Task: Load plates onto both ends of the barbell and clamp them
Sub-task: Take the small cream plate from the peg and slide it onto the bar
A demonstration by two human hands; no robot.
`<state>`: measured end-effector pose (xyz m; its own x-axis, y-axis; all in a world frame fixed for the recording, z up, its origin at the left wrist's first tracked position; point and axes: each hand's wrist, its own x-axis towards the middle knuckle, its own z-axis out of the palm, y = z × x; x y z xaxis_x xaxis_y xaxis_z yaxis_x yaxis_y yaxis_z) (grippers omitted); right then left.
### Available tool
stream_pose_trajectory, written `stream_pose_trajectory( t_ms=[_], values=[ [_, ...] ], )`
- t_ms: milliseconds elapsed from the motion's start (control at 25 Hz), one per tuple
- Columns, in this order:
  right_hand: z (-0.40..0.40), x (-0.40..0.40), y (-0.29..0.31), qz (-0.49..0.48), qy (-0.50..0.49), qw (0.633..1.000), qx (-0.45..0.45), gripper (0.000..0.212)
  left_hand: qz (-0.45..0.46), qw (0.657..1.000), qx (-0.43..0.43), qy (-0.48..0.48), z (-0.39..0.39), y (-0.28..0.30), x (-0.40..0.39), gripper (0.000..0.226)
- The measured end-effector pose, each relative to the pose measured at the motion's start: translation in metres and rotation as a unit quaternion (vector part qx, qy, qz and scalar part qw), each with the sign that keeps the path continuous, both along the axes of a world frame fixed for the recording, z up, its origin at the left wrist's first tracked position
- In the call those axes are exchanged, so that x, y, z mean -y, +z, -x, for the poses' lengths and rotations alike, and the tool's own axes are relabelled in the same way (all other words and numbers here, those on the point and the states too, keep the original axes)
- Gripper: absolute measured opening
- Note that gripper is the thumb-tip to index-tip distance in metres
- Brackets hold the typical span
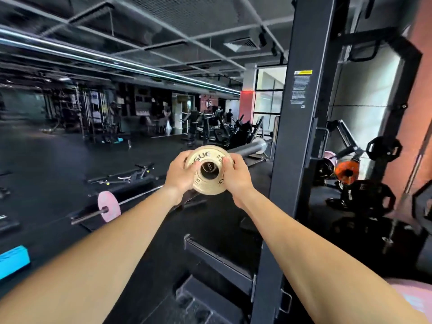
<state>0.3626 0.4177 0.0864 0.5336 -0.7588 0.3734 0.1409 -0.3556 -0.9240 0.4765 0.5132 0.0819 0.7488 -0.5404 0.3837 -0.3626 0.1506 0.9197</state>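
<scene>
Both hands, left hand (181, 173) and right hand (236, 175), grip the cream plate (209, 170), lining its hole up with the barbell sleeve (247, 148); sliding it on squarely likely comes next.

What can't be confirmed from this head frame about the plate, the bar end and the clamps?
- Bar sleeve inside the cream plate: the bore shows only a dark end face, so seating depth is unclear.
- Plate lettering: partly covered by the left hand and right hand.
- Clamps: none identifiable; the storage rack is blurred.
- Pink plate on the floor bar: any collar is too small to tell.
</scene>
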Motion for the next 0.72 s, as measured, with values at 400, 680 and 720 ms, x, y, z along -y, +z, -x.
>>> stream_pose_trajectory(
  t_ms=[400,680,720],
  values=[
    [-0.028,0.043,-0.005,0.049,-0.054,0.994,-0.083,0.013,-0.043,0.998,0.010,-0.053,-0.051,0.010,0.033,0.024],
    [-0.035,0.040,-0.003,0.212,-0.149,0.961,-0.100,0.013,-0.076,0.989,0.011,-0.130,-0.079,0.010,0.037,0.031],
    [-0.036,0.037,-0.005,0.235,-0.161,0.954,-0.096,0.013,-0.078,0.987,0.009,-0.139,-0.081,0.009,0.040,0.031]
  ],
)
